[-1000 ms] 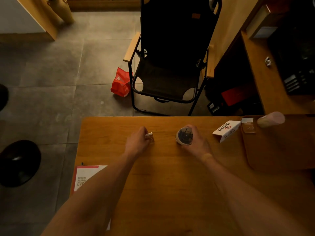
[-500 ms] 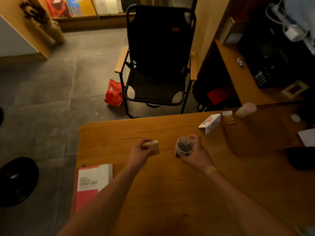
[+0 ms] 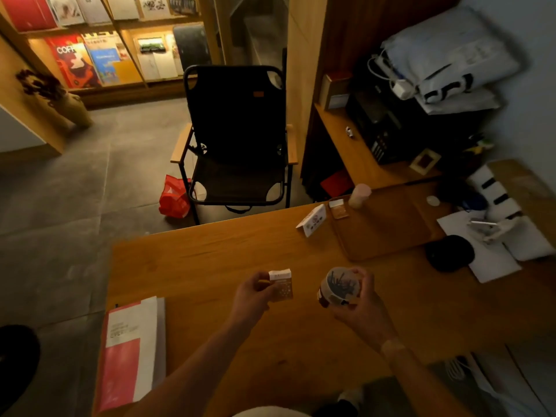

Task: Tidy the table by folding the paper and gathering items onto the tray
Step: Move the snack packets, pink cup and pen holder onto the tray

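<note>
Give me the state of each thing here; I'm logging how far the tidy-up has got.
Left hand: closed on the small box, lifted off the table.
Right hand: closed on the round cup, tilted, dark sticks inside.
Tray: on the table, a small packet and a pale cylinder at its far edge.
Tent card: standing beside the tray.
Red booklet: flat, closed.

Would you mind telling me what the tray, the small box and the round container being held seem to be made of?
The tray looks like wood with a matte brown finish and a raised rim. The small box in the left hand appears to be printed cardboard, with crisp folded edges. The round container in the right hand has a clear top, probably plastic; its side material is unclear.
</note>
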The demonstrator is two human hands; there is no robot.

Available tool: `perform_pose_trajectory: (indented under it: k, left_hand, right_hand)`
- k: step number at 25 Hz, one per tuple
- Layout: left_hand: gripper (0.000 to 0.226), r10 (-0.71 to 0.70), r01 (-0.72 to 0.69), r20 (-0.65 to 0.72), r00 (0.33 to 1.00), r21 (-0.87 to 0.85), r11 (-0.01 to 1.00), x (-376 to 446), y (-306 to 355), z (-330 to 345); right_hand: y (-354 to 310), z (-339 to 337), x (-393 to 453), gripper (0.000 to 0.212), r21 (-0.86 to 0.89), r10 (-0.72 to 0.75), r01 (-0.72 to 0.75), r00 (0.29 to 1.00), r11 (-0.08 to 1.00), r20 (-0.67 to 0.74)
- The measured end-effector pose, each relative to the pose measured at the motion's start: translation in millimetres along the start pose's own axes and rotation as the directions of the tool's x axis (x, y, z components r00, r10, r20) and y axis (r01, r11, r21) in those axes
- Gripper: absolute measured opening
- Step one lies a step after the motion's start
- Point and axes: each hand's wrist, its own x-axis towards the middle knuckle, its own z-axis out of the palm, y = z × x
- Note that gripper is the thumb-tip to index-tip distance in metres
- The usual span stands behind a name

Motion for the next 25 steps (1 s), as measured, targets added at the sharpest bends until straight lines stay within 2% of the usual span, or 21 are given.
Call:
perform_pose_trajectory:
  k: [7,12,19,25]
  left_hand:
    - [0.009,0.021,-0.019,0.025,0.999,-0.052,0.998,-49,13,107]
    - [0.012,0.031,-0.029,0.017,0.999,-0.094,0.995,-74,21,178]
    - [0.012,0.039,-0.037,0.015,0.999,-0.105,0.994,-71,43,221]
    - [0.01,0.05,-0.049,0.001,0.999,-0.107,0.993,-24,64,224]
  right_hand:
    - [38,-115,-56,0.083,-0.116,-0.034,0.033,0.999,0.993,-0.002]
    - [62,-184,-81,0.082,-0.114,-0.085,0.083,0.996,0.99,-0.016]
    - [77,-218,-65,0.08,-0.083,-0.1,0.1,0.995,0.992,-0.004]
    - [76,-224,-11,0.08,-0.089,-0.108,0.107,0.994,0.99,-0.007]
